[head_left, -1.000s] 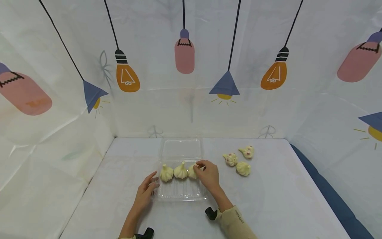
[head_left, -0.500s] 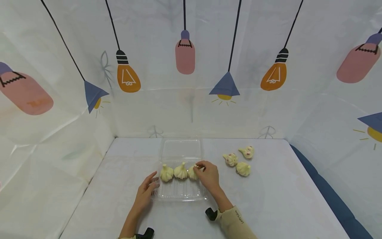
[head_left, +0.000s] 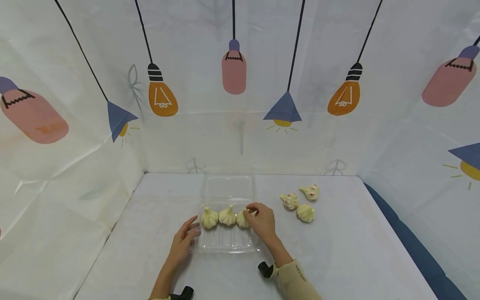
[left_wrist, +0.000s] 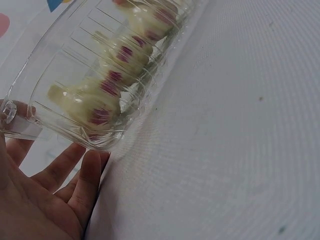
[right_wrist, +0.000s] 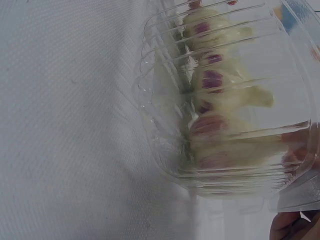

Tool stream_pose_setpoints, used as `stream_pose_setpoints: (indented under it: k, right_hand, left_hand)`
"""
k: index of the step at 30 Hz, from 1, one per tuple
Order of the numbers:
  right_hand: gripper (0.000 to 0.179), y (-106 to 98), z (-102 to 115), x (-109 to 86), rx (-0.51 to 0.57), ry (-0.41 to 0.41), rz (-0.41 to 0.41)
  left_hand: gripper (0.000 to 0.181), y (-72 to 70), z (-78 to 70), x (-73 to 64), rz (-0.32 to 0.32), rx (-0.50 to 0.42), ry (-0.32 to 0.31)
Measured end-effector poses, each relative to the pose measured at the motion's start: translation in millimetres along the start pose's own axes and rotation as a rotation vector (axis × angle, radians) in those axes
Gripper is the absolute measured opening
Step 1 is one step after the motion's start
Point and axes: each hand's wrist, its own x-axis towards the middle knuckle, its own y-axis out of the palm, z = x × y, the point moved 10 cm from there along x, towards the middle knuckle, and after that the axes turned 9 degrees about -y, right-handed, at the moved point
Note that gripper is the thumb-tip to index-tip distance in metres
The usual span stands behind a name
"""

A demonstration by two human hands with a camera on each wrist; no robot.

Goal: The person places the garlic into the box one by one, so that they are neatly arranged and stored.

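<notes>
A clear plastic clamshell box (head_left: pixel 225 241) lies with its lid (head_left: pixel 228 186) folded back. Inside, three garlic bulbs stand in a row, stems up: a left bulb (head_left: pixel 209 218), a middle bulb (head_left: pixel 227 216) and a right bulb (head_left: pixel 241 221). My right hand (head_left: pixel 263 225) pinches the right bulb near its stem; in the right wrist view that bulb (right_wrist: pixel 225 152) shows through the wall, fingers behind it. My left hand (head_left: pixel 181 242) rests at the box's left side with relaxed fingers. Purple streaks mark the nearest bulb (left_wrist: pixel 87 107) in the left wrist view.
Three more garlic bulbs lie grouped on the white table (head_left: pixel 337 250) to the box's right: one at the back (head_left: pixel 310 192), one at the left (head_left: pixel 290 201), one in front (head_left: pixel 305 213). A lamp-patterned sheet (head_left: pixel 240 137) walls off the back and sides.
</notes>
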Motion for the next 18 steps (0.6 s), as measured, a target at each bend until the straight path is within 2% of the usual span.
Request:
stream_pose_setpoints:
  k: [9, 14, 18]
  right_hand:
    - [0.011, -4, 2, 0.3, 0.033, 0.008, -0.012]
    - [0.011, -9, 1, 1.8, 0.056, 0.009, -0.029]
    - [0.011, -15, 0, 1.8, 0.041, 0.007, -0.035]
  left_hand:
    - [0.042, 0.6, -3.1, -0.7, 0.003, -0.011, 0.017]
    - [0.042, 0.6, -2.2, -0.2, 0.002, 0.002, 0.004]
    - [0.042, -0.2, -1.3, -1.0, -0.001, 0.010, 0.010]
